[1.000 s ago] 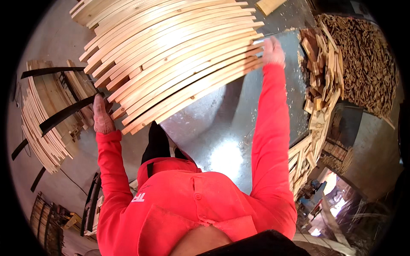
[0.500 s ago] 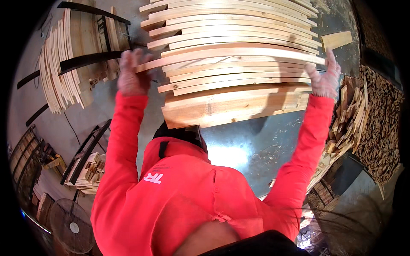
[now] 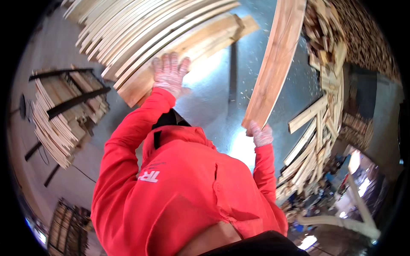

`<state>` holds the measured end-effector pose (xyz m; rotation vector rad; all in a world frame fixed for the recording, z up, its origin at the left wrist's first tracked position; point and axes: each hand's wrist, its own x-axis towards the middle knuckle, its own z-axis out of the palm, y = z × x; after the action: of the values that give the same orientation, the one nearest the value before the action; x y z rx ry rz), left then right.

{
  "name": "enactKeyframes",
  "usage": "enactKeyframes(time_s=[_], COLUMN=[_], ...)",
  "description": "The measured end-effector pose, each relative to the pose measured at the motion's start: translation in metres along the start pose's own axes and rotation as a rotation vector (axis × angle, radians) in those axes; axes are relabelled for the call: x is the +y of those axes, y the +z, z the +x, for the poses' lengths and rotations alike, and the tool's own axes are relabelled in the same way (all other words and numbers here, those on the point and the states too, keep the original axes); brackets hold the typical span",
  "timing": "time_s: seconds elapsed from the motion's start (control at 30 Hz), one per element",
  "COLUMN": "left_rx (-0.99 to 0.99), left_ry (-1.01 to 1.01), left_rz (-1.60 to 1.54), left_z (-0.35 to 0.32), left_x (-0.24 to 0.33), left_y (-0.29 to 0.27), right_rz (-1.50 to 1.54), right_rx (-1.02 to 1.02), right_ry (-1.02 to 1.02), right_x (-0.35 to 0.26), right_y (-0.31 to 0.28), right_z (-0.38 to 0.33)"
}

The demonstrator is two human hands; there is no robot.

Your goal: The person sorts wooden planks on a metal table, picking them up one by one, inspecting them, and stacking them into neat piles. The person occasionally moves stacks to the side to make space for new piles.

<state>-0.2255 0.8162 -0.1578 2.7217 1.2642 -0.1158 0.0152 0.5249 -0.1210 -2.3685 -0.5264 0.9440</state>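
My right hand (image 3: 261,135) grips a plank (image 3: 276,59) by its near end, inside the worktop's (image 3: 209,94) right edge. My left hand (image 3: 169,79), fingers spread, rests on a flat board (image 3: 205,42). Single-ended support could let the plank twist.

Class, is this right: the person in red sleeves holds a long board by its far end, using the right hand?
Not the far end: the head view shows the right hand holding the long board by its near end. The sleeves are indeed red.
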Motion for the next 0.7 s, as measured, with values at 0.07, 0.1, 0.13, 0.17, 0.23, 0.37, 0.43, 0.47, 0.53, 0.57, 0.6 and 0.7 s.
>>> enactKeyframes(time_s=[0.07,0.1,0.13,0.17,0.23,0.37,0.43,0.47,0.53,0.57,0.6,0.7], left_rx=[-0.092,0.016,0.126,-0.043,-0.024,0.031,0.046,-0.063,-0.052,-0.025,-0.129,0.127], left_ry=[0.006,0.019,0.033,-0.008,0.009,0.126,-0.081,-0.173,-0.154,-0.168,-0.172,-0.285], left_rz=[0.123,0.220,0.309,0.138,-0.054,0.560,0.556,0.346,0.381,0.403,0.328,0.738], left_z=[0.013,0.019,0.021,0.029,0.036,0.058,0.039,0.045,0.057,0.053,0.049,0.040], left_x=[-0.004,-0.009,-0.014,-0.008,-0.021,-0.086,-0.072,-0.071,-0.080,-0.088,-0.082,0.014], left_y=[0.007,0.016,0.020,0.001,-0.013,-0.039,-0.047,-0.044,-0.020,-0.013,-0.021,-0.022], right_rz=[0.383,0.488,0.569,0.611,0.627,0.782,0.742,0.915,1.165,1.198,1.208,1.262], right_rx=[0.055,0.100,0.102,0.132,0.195,0.373,0.539,0.535,0.665,0.749,0.789,0.877], right_ry=[0.234,0.249,0.286,0.334,0.389,0.431,0.248,0.393,0.302,0.423,0.428,0.382], right_x=[0.035,0.060,0.075,0.096,0.126,0.134,0.162,0.150,0.173,0.174,0.180,0.219], right_y=[0.014,0.024,0.029,0.032,0.035,0.029,0.045,0.038,0.053,0.058,0.062,0.047], right_z=[-0.040,-0.057,-0.075,-0.090,-0.117,-0.150,-0.154,-0.159,-0.168,-0.177,-0.194,-0.224])
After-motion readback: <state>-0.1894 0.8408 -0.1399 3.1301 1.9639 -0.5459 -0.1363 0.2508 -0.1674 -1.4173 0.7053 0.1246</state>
